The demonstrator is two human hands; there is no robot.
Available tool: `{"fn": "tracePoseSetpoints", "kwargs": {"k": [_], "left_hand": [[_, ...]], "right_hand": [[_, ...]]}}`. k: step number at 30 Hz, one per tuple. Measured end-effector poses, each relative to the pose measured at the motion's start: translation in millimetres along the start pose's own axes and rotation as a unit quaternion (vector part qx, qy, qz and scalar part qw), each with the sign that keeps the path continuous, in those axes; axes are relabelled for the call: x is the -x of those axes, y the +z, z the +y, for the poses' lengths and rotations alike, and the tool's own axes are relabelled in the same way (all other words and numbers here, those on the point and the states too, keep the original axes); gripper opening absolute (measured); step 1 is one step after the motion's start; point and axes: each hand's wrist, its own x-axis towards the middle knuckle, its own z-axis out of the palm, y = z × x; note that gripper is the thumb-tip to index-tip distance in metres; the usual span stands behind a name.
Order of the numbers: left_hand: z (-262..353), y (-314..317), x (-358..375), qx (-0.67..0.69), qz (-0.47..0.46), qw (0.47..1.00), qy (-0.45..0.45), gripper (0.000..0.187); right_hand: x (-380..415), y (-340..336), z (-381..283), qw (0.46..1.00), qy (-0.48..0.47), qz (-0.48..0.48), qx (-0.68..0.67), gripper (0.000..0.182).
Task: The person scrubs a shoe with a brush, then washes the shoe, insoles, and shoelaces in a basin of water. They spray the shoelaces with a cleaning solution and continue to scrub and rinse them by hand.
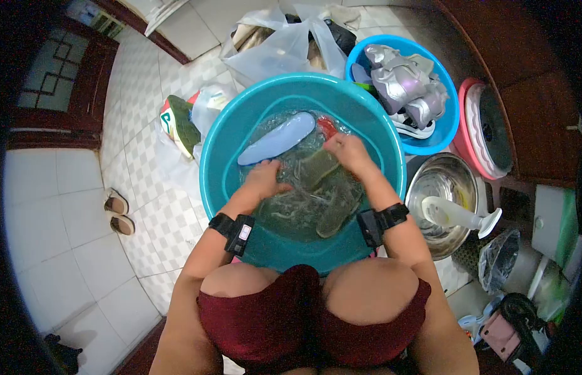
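Note:
A big teal basin (216, 178) of water stands in front of me. My left hand (263, 180) is in the water with its fingers apart, right below a light blue insole (278, 139) that floats near the surface. My right hand (348, 154) is curled closed at the upper end of a dark greenish insole (318, 169), which slants down into the water. Another dark insole (340, 211) lies under the surface at the lower right. Just above my right hand shows a red object (326, 127), its kind unclear.
Behind the basin sits a white plastic bag (285, 56) of shoes. A blue basin (452, 119) holds silvery shoes (406, 87). At right are a metal bowl (441, 234), a white plunger-like pump (460, 215) and a pink basin (469, 134). Slippers (119, 212) lie on the left floor.

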Motion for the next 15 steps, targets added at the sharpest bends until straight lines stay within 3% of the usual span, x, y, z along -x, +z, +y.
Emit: {"fn": "tracePoseSetpoints", "kwargs": {"k": [3,6,8,11,14,15], "left_hand": [[23,-33,-16,0.148,-0.094,0.984,-0.029,0.048],[36,-44,-24,0.324,-0.237,0.915,-0.039,0.047],[44,-36,-23,0.493,-0.286,0.821,-0.02,0.051],[60,-11,-26,0.696,-0.254,0.67,-0.051,0.057],[73,-7,-28,0.828,-0.3,0.463,-0.102,0.06],[73,-6,-28,0.844,-0.255,0.461,-0.095,0.055]], "right_hand": [[0,-31,-13,0.974,0.031,0.017,-0.226,0.023],[6,-48,-27,0.919,0.064,0.005,-0.388,0.026],[11,-53,-30,0.886,0.073,-0.025,-0.456,0.032],[20,-50,-34,0.811,0.077,-0.025,-0.579,0.038],[32,-55,-36,0.772,0.06,-0.054,-0.63,0.036],[35,-58,-37,0.77,0.057,-0.056,-0.633,0.036]]}}
